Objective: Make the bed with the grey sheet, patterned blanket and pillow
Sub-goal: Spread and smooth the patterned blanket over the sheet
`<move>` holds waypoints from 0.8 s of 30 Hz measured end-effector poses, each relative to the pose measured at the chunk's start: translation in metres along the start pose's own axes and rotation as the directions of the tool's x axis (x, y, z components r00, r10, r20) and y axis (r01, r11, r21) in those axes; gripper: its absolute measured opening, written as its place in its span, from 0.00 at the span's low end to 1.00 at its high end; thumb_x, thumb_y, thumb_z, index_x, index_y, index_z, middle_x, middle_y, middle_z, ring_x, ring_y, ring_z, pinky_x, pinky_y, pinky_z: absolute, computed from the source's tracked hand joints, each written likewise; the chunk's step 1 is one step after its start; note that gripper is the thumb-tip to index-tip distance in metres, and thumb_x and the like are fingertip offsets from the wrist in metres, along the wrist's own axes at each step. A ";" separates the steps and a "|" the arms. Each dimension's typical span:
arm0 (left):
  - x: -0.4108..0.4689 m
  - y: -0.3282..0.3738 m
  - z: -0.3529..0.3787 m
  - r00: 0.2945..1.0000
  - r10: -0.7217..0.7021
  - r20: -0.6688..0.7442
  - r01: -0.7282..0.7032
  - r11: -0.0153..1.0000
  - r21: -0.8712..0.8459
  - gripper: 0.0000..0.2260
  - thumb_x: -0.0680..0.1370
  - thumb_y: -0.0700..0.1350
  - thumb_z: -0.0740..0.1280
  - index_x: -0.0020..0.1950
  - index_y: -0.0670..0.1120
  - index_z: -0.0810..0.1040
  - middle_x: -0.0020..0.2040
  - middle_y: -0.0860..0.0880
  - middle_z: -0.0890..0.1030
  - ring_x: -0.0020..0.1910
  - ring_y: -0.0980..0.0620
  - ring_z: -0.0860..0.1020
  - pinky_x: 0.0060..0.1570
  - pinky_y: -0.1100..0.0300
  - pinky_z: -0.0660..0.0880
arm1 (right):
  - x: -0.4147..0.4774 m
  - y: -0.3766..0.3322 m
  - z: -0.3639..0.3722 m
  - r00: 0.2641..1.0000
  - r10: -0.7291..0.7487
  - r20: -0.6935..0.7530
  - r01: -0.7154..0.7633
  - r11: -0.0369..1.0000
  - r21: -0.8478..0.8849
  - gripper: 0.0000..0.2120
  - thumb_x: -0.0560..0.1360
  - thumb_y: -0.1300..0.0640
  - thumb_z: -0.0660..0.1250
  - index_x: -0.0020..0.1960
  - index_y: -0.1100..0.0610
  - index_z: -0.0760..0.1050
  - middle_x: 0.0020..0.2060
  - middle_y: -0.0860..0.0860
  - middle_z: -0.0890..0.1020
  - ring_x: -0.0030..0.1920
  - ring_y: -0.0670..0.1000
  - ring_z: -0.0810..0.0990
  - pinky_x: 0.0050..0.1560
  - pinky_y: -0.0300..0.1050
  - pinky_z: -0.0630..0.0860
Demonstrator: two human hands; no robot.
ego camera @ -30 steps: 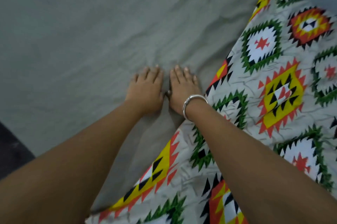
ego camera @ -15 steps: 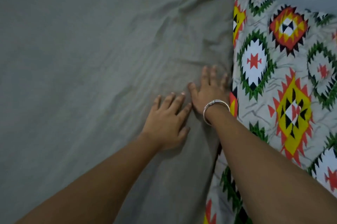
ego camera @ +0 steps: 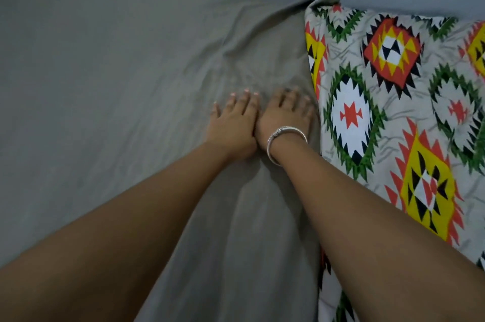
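Your left hand [ego camera: 233, 125] and braceleted right hand [ego camera: 284, 117] press flat, fingers spread, smoothing the creased grey cotton sheet [ego camera: 118, 80] beside the geometric patterned blanket [ego camera: 393, 111].

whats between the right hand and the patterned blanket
Only a narrow strip of wrinkled grey sheet separates the right hand from the patterned blanket edge; nothing else lies there, as the head view shows.

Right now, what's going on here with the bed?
A person is making the bed. The left hand and the right hand, which wears a silver bracelet, lie flat and side by side on the grey sheet. They press it down just beside the edge of the patterned blanket, which lies to the right. The sheet is creased beyond the fingertips.
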State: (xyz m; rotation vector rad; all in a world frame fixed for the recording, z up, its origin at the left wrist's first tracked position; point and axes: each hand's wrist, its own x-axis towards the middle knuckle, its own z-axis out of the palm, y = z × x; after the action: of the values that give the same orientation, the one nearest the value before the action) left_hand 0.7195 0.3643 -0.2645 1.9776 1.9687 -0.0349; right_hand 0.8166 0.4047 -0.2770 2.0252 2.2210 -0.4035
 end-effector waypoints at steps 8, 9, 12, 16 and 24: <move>0.054 -0.002 0.003 0.994 0.054 0.098 -0.058 0.998 0.034 0.33 0.78 0.47 0.56 0.77 0.52 0.41 0.78 0.52 0.45 0.77 0.47 0.44 0.69 0.36 0.40 | 0.043 0.026 0.002 0.985 -0.170 -0.020 0.170 0.985 -0.012 0.28 0.78 0.43 0.48 0.75 0.40 0.43 0.76 0.46 0.41 0.75 0.60 0.36 0.72 0.60 0.36; 0.062 0.004 0.001 0.991 0.082 0.103 -0.085 0.996 0.025 0.33 0.77 0.46 0.56 0.77 0.52 0.41 0.78 0.51 0.45 0.77 0.47 0.44 0.69 0.36 0.39 | 0.043 0.028 -0.004 0.987 -0.159 -0.023 0.159 0.987 -0.024 0.27 0.79 0.46 0.48 0.76 0.42 0.43 0.76 0.46 0.41 0.75 0.59 0.35 0.72 0.61 0.35; 0.092 0.014 -0.009 0.967 0.187 0.175 -0.188 0.982 -0.012 0.35 0.76 0.43 0.57 0.77 0.50 0.39 0.78 0.50 0.45 0.77 0.49 0.43 0.70 0.38 0.38 | 0.056 0.029 -0.009 1.000 0.005 0.012 -0.005 0.998 -0.061 0.29 0.80 0.50 0.50 0.76 0.44 0.39 0.75 0.48 0.37 0.73 0.63 0.34 0.71 0.65 0.36; 0.121 0.000 -0.026 0.945 0.305 0.115 -0.317 0.943 0.103 0.37 0.75 0.44 0.60 0.77 0.48 0.42 0.78 0.50 0.48 0.77 0.48 0.45 0.71 0.41 0.41 | 0.082 0.015 -0.016 0.977 0.207 -0.056 -0.206 0.978 0.018 0.31 0.78 0.51 0.51 0.77 0.49 0.41 0.76 0.56 0.40 0.74 0.64 0.40 0.73 0.60 0.41; 0.168 0.001 -0.031 0.969 0.185 0.166 -0.194 0.980 0.040 0.32 0.78 0.45 0.56 0.77 0.50 0.41 0.78 0.50 0.44 0.76 0.45 0.43 0.71 0.38 0.40 | 0.134 0.035 -0.021 0.993 -0.121 0.011 0.121 0.992 0.043 0.29 0.80 0.47 0.48 0.77 0.52 0.43 0.77 0.48 0.43 0.76 0.56 0.44 0.75 0.52 0.44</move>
State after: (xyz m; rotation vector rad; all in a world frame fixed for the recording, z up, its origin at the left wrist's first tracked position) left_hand 0.7196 0.5344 -0.2791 2.1185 1.6890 -0.1988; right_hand 0.8396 0.5413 -0.2952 1.9072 2.3546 -0.4787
